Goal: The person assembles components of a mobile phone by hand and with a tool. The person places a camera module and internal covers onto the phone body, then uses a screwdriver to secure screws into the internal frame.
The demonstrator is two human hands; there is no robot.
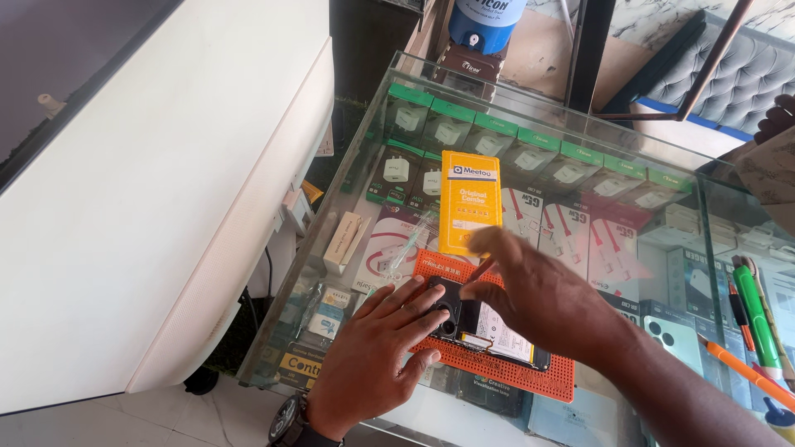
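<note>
Two hands are working an opened phone (489, 327), light and fragile, on the orange mat (530, 372): left hand (377, 356) pressing flat, right hand (530, 290) pinching a red tool (480, 270).

An opened phone (489, 327) is laid on a mat (530, 372); behind the mat, a flat box (469, 201) is placed on the surface (687, 165).

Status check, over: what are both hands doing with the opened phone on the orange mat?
Left hand flat, pinning opened phone. Right hand works a thin red tool at its camera end. Orange mat underneath; yellow box clear behind.
</note>
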